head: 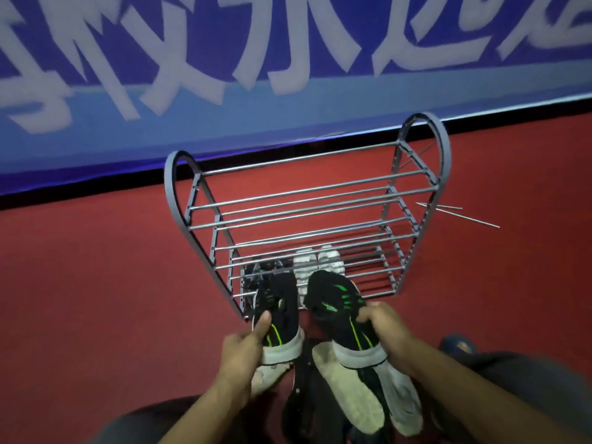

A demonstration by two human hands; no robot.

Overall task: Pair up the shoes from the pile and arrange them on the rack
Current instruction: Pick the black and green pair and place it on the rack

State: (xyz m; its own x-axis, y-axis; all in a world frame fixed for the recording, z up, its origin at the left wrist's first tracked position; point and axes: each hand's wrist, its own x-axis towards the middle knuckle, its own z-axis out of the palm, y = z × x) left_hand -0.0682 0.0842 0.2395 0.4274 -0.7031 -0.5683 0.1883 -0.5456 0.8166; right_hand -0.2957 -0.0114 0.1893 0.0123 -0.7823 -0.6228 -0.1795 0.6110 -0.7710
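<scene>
Shoes come first: a matched pair of black trainers with green stripes and white collars is held up in front of the rack, toes pointing at it. The left hand grips the left trainer at the heel, thumb curled over its side and the fingers hidden under the sole. The right hand grips the right trainer with fingers curled over the collar edge near the heel.

They look light, with soft knit uppers that would buckle if squeezed mid-shoe; the heel counter and sole are the stiffer parts, so the present heel holds seem sound for sliding them in toe first. Neither looks fragile or slippery.

On the rack's lowest tier a white pair sits near the middle, and a dark pair to its left, partly hidden behind the bars and the held trainer. The upper tiers show only bare rods. The thin, spaced rods could snag a toe or let a narrow shoe tip through.

Below the hands lies the rest of the pile: pale soles turned up and dark shoes, hard to tell apart. A loose metal rod lies on the red floor right of the rack, against the blue banner wall
</scene>
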